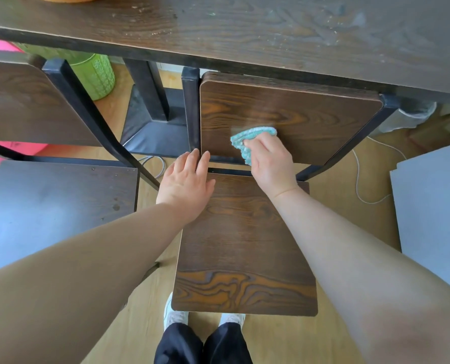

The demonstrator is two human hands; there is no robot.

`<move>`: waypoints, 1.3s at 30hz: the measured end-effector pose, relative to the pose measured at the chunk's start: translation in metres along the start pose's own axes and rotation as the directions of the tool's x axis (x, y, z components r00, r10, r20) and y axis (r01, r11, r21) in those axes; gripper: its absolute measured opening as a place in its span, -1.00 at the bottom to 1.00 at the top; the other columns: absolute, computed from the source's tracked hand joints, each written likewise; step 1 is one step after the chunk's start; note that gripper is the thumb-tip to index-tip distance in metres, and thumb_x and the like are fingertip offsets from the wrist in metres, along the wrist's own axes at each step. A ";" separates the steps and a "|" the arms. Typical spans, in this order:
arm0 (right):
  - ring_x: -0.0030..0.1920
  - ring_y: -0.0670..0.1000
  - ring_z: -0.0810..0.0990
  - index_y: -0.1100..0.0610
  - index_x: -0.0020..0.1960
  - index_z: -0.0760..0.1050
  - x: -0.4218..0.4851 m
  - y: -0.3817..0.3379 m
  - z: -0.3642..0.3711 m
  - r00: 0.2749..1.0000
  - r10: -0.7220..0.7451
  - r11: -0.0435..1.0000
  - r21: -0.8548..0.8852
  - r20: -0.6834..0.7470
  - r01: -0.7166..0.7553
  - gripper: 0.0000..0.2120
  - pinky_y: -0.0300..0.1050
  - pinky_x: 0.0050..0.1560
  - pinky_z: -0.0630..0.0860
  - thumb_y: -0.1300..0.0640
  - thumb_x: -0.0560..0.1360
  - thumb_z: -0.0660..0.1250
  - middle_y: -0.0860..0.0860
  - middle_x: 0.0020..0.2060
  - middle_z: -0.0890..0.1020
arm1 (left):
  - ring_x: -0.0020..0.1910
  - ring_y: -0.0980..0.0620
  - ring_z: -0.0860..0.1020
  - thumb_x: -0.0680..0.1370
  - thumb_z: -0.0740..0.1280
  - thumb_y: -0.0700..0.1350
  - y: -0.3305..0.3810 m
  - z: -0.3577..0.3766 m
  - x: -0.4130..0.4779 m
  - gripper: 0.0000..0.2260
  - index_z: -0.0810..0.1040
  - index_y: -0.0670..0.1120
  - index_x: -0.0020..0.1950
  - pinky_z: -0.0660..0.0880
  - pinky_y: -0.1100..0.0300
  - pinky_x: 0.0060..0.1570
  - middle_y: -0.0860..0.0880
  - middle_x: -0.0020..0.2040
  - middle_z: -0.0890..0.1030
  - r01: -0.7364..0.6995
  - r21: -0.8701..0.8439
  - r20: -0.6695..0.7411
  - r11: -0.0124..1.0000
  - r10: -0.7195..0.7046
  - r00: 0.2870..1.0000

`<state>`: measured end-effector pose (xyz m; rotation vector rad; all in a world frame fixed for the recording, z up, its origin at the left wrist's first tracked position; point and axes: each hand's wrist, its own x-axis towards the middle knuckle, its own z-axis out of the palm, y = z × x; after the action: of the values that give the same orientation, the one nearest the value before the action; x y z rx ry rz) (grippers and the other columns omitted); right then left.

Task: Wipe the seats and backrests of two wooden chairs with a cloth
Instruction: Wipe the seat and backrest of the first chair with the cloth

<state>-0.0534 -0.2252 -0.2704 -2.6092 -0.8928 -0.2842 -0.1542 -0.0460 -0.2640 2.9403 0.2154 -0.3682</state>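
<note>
A dark wooden chair stands in front of me, its seat (244,258) below and its backrest (310,119) leaning under the table edge. My right hand (268,164) presses a teal cloth (250,137) flat against the lower middle of that backrest. A faint damp streak shows above the cloth. My left hand (187,182) rests open at the seat's back left corner, fingertips touching the backrest's black frame. A second chair stands to the left, with its seat (55,206) and backrest (21,101) partly cut off by the frame edge.
A dark wooden table (244,30) spans the top, dusty with crumbs. Under it are a black table base (152,127), a green ribbed pot (97,74) and pink objects at far left. A grey board (434,214) lies at right, a white cord (360,179) on the floor.
</note>
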 end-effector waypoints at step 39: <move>0.03 0.09 0.58 0.19 0.12 0.57 0.008 0.063 -0.116 0.956 0.159 0.985 0.098 -0.246 -0.139 -0.80 -0.13 -0.07 0.54 0.26 0.54 0.24 0.10 0.04 0.59 | 0.40 -0.15 0.28 0.65 0.08 0.10 0.104 -0.055 0.024 -0.45 0.03 -0.06 0.58 0.32 -0.05 0.33 -0.10 0.43 0.32 -0.126 0.040 -0.153 0.991 0.131 0.980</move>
<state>-0.0157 -0.3137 -0.1796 -2.4786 -0.6034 -0.5165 -0.1016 -0.1346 -0.2016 2.9946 0.0387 -0.1255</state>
